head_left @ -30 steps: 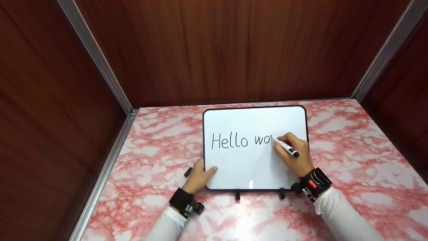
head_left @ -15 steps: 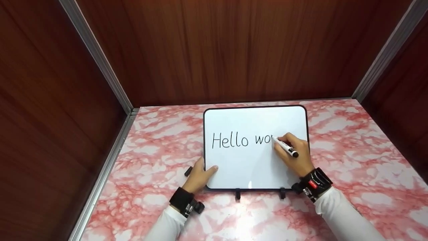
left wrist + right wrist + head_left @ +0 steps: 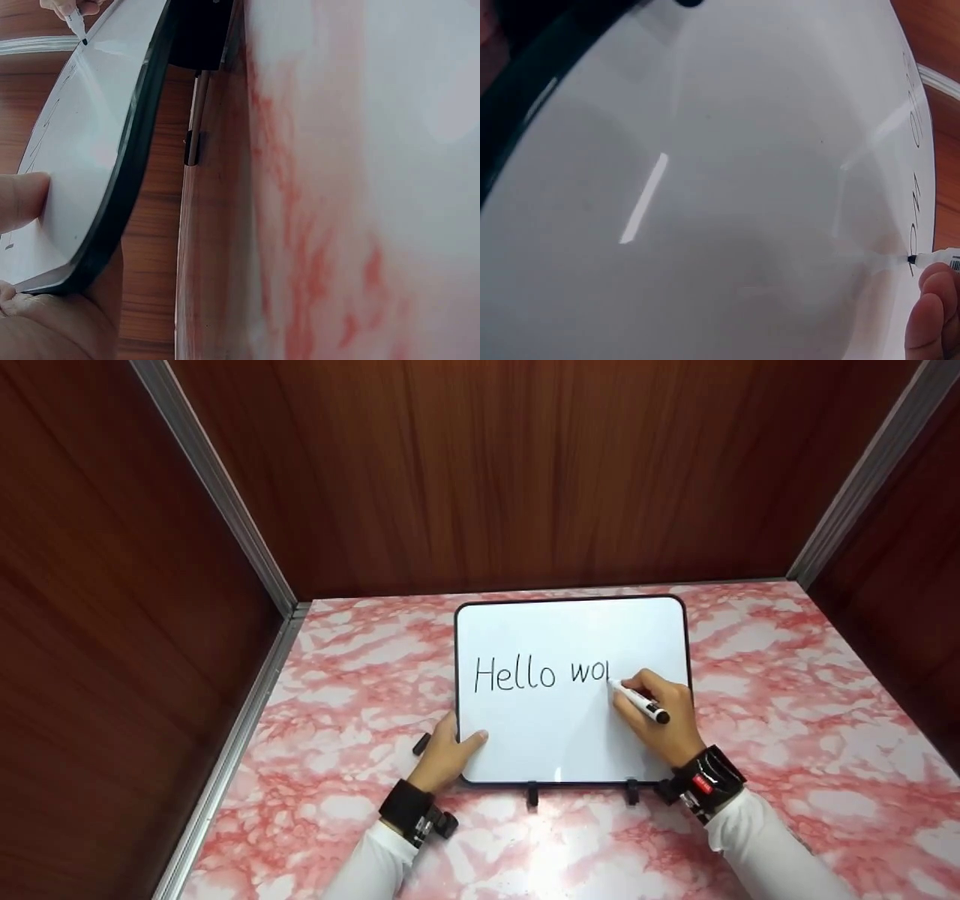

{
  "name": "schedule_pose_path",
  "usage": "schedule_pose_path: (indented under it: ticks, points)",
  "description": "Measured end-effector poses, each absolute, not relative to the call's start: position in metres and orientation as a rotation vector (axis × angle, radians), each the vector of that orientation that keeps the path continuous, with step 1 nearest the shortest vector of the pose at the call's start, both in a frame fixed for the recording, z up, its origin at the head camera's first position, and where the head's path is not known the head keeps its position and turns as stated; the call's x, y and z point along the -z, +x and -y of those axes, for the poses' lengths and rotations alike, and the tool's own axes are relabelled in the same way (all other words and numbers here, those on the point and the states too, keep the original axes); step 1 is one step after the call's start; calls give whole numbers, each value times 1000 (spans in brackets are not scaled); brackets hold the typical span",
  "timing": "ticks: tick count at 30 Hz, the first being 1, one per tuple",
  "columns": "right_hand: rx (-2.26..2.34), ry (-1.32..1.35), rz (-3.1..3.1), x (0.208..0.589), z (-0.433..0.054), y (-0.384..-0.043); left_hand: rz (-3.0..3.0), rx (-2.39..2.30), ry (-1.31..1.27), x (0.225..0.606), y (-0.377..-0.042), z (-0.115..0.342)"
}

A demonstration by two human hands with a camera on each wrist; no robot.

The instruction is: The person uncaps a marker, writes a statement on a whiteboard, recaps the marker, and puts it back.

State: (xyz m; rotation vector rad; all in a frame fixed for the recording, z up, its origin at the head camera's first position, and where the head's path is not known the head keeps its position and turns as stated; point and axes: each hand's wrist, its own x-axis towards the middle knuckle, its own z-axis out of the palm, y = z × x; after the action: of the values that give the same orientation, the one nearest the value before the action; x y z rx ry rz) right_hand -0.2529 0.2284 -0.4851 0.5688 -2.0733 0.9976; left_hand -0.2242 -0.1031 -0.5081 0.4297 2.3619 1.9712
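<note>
Pink-and-white marbling covered the table point(image 3: 337, 735), where a small black piece point(image 3: 421, 744) showed just beside the left hand point(image 3: 445, 756), clamped on the lower left edge of the whiteboard point(image 3: 540, 735), thumb over its face. Black handwriting point(image 3: 515, 673), "Hello wo" plus a short stroke, ran above two black supports point(image 3: 533, 795) to the tip of a white marker point(image 3: 637, 701), pinched by the right hand point(image 3: 667, 727), well apart from the left.
</note>
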Motion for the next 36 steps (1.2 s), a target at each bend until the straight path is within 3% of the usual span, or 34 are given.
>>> schedule_pose_path:
  ticks: [36]
  points:
    - [-1061, 522, 2062, 478, -233, -263, -2318, -1990, 434, 509, -226, 104]
